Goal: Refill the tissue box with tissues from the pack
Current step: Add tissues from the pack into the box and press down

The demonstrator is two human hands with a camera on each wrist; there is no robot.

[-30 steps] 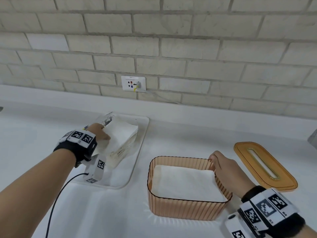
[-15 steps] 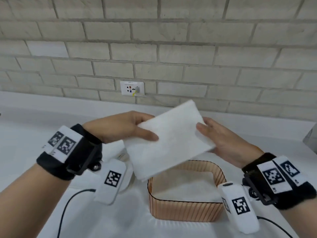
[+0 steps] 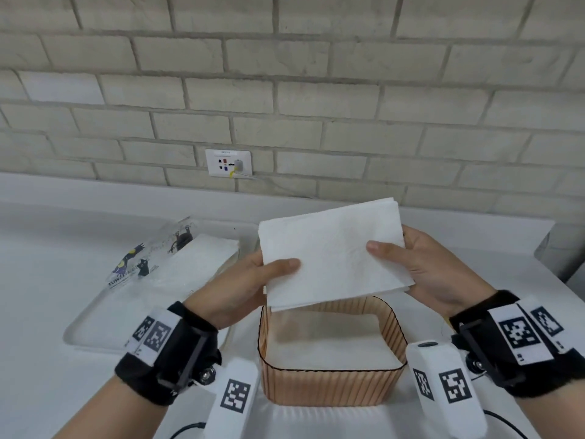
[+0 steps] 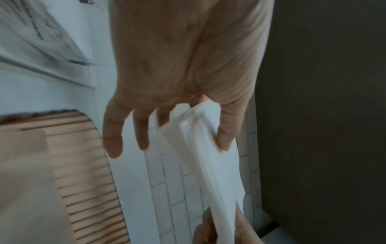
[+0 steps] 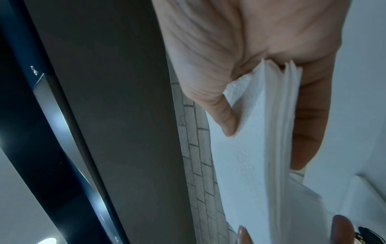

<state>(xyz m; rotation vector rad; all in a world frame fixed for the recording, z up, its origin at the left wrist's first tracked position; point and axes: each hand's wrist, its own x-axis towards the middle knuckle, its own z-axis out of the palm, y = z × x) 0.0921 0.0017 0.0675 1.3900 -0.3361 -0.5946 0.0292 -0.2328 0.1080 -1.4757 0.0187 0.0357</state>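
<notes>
A thin white stack of tissues [image 3: 332, 255] hangs level in the air above the open orange ribbed tissue box [image 3: 332, 384], which holds a layer of tissues inside. My left hand [image 3: 253, 280] pinches the stack's left edge, thumb on top. My right hand [image 3: 418, 267] pinches its right edge the same way. The left wrist view shows the stack [image 4: 200, 140] edge-on between thumb and fingers beside the box [image 4: 83, 173]. In the right wrist view several layers of the stack [image 5: 261, 132] sit between thumb and fingers. The torn tissue pack [image 3: 177, 261] lies on a clear tray [image 3: 104, 324] at left.
A white counter [image 3: 47, 280] runs back to a brick wall with a socket [image 3: 228, 163] and a plugged cable. A grey object [image 3: 566, 258] stands at the right edge. Wrist-camera cables trail along the near counter. The orange lid is hidden from view.
One second ago my left hand was at the pack and my right on the box rim. Both hands now hold a stack of tissues, which has levelled and come lower over the box.
</notes>
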